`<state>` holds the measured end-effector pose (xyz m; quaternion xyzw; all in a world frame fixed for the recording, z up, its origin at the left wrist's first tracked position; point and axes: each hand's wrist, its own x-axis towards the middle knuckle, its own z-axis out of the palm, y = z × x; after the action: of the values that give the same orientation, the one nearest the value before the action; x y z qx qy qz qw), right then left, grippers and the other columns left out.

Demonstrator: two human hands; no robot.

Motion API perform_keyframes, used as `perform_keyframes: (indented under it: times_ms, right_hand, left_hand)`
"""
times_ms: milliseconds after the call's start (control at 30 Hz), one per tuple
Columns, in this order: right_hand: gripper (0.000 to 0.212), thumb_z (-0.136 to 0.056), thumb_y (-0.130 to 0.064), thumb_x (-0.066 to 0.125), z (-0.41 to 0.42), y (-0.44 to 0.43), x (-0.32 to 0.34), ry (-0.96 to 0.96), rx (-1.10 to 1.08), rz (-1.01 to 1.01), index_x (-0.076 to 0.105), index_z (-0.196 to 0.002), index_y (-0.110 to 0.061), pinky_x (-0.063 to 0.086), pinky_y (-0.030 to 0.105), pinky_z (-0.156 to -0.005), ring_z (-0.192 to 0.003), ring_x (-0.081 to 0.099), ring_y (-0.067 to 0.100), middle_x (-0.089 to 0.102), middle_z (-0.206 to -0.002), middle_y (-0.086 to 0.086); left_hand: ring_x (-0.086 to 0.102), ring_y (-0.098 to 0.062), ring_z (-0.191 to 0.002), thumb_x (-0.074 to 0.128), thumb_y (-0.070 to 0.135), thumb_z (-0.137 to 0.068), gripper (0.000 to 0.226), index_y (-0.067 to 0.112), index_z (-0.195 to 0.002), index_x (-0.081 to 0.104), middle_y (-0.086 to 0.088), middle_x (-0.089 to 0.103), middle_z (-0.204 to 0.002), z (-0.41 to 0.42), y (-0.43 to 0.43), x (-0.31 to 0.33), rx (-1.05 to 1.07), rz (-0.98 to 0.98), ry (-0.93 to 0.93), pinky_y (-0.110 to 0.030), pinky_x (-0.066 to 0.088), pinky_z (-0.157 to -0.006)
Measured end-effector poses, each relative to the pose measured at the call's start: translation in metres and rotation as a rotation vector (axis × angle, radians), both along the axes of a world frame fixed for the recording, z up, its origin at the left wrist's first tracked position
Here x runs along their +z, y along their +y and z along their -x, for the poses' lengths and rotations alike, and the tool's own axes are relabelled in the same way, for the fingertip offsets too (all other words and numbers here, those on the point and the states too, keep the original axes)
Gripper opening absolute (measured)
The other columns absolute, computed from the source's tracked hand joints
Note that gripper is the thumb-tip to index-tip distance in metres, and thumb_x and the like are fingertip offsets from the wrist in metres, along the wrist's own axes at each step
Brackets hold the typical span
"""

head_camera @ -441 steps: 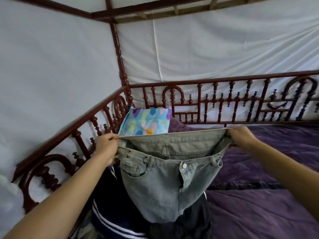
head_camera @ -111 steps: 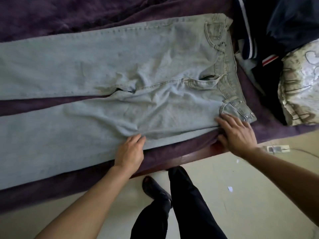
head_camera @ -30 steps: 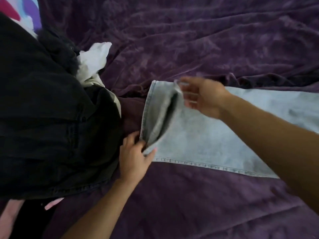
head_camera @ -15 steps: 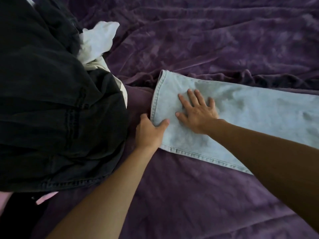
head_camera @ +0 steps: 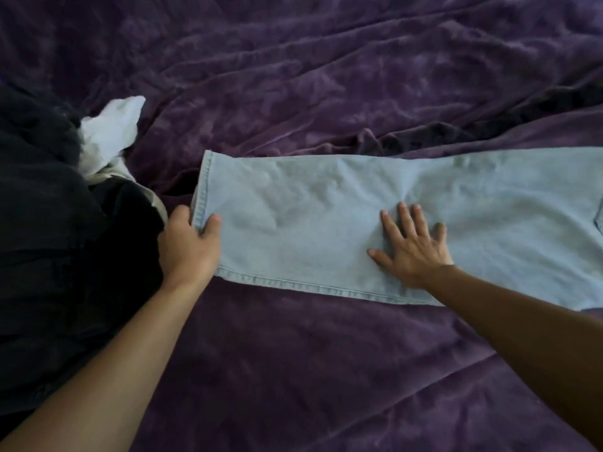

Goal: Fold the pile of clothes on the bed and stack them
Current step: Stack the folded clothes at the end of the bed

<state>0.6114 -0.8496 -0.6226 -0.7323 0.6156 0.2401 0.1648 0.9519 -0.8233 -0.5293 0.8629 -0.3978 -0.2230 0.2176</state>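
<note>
Light blue jeans (head_camera: pixel 326 223) lie flat on the purple bedspread (head_camera: pixel 310 370), legs stacked one on the other, the hem end at the left. My left hand (head_camera: pixel 191 247) grips the hem corner, thumb on top and fingers hidden under the cloth. My right hand (head_camera: pixel 409 246) presses flat on the leg farther right, fingers spread. The waist end runs out of view on the right.
A pile of dark clothes (head_camera: pixel 58 239) fills the left side, with a crumpled white garment (head_camera: pixel 109 132) on its far edge. Wrinkled purple bedspread stretches beyond and in front of the jeans.
My right hand has slid rightward along the jean leg, smoothing it. My left hand stays at the hem corner. The view has shifted right, showing less of the dark pile.
</note>
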Motion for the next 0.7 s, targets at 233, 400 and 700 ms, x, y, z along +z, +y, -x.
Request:
perform_keyframes:
  times_ms: [233, 400, 700]
  right_hand:
    - [0.072, -0.090, -0.068, 0.034, 0.056, 0.032, 0.054, -0.440, -0.176, 0.047, 0.013, -0.152, -0.039, 0.031, 0.043, -0.110, -0.142, 0.028, 0.025, 0.018, -0.160, 0.001]
    - [0.066, -0.092, -0.057, 0.044, 0.161, 0.056, 0.074, -0.467, -0.310, 0.125, 0.021, -0.150, -0.037, 0.043, 0.041, -0.098, -0.135, 0.039, 0.023, 0.033, -0.154, -0.004]
    - [0.045, -0.090, -0.034, 0.063, 0.297, 0.084, 0.066, -0.472, -0.277, 0.148, 0.056, -0.131, -0.019, 0.044, 0.041, -0.095, -0.120, 0.053, 0.029, 0.060, -0.128, 0.004]
  left_hand:
    - [0.056, -0.040, -0.093, 0.058, 0.029, -0.089, 0.020, 0.011, -0.096, 0.053, -0.011, 0.053, -0.111, 0.173, -0.024, 0.077, -0.523, 0.082, -0.254, -0.042, 0.038, -0.067]
    - [0.058, -0.035, -0.102, 0.052, 0.027, -0.095, 0.024, 0.011, -0.113, 0.050, -0.009, 0.051, -0.120, 0.317, -0.015, 0.037, -0.786, -0.130, -0.199, -0.042, 0.039, -0.073]
    - [0.023, -0.037, -0.135, 0.039, 0.045, -0.097, 0.058, 0.014, -0.145, 0.031, -0.017, 0.001, -0.159, 0.395, 0.043, -0.051, -1.092, -0.490, -0.337, -0.047, 0.025, -0.109]
